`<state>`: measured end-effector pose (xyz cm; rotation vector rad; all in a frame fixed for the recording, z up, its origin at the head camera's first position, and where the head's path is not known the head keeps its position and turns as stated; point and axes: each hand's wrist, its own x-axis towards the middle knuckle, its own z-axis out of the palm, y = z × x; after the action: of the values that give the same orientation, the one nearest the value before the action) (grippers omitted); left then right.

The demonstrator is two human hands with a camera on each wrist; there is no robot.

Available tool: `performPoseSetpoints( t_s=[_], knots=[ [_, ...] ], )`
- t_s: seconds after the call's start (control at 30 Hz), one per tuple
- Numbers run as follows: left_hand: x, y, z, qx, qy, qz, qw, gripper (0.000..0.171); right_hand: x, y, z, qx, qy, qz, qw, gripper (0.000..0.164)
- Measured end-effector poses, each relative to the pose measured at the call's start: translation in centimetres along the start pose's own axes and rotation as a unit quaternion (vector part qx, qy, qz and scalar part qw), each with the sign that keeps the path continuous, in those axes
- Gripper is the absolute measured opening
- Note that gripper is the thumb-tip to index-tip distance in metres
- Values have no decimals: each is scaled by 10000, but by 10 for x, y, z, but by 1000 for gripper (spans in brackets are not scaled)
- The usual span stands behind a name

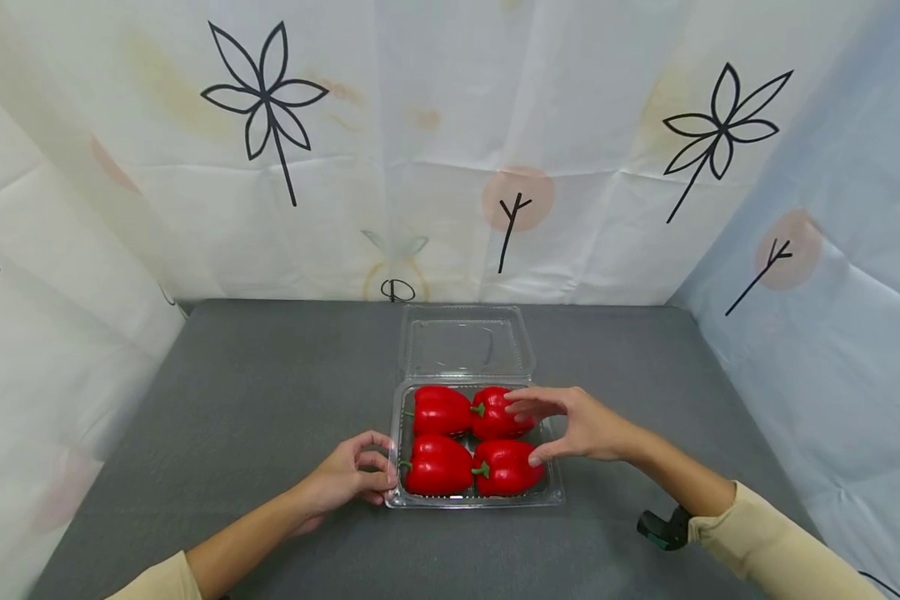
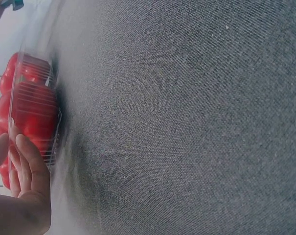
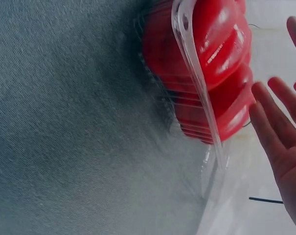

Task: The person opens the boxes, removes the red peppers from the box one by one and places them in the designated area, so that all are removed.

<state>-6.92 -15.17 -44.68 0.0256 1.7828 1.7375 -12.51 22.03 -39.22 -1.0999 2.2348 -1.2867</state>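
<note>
Several red bell peppers (image 1: 440, 465) with green stems lie in two rows inside a clear plastic clamshell container (image 1: 474, 502). Its lid (image 1: 465, 342) is folded back away from me, flat on the table. At the left side, my left hand (image 1: 352, 473) pinches the container's rim between thumb and fingers; the left wrist view shows the fingers (image 2: 31, 164) against the outer wall. My right hand (image 1: 573, 423) hovers above the right-hand peppers, thumb and fingers spread apart. In the right wrist view its fingers (image 3: 275, 117) stand beside the peppers (image 3: 221, 44) and hold nothing.
A dark grey table (image 1: 292, 375) carries the container near its middle. White cloth (image 1: 435, 125) printed with leaf and tree drawings hangs behind it and along both sides. A dark device (image 1: 663, 530) sits at my right wrist.
</note>
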Motion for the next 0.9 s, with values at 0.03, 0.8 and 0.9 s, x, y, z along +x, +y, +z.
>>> performPoseSetpoints(
  t_s=[0.03, 0.8, 0.9],
  knots=[
    [0, 0, 0, -1, -5, 6, 10000, 46, 0, 0, 1, 119, -87, 4, 9999, 70],
    [3, -1, 1, 13, -9, -109, 9999, 46, 4, 9, 14, -767, -925, 667, 9905, 61],
    [3, -1, 0, 13, -6, -144, 9999, 46, 6, 7, 19, -1032, -972, 721, 9873, 59]
  ],
)
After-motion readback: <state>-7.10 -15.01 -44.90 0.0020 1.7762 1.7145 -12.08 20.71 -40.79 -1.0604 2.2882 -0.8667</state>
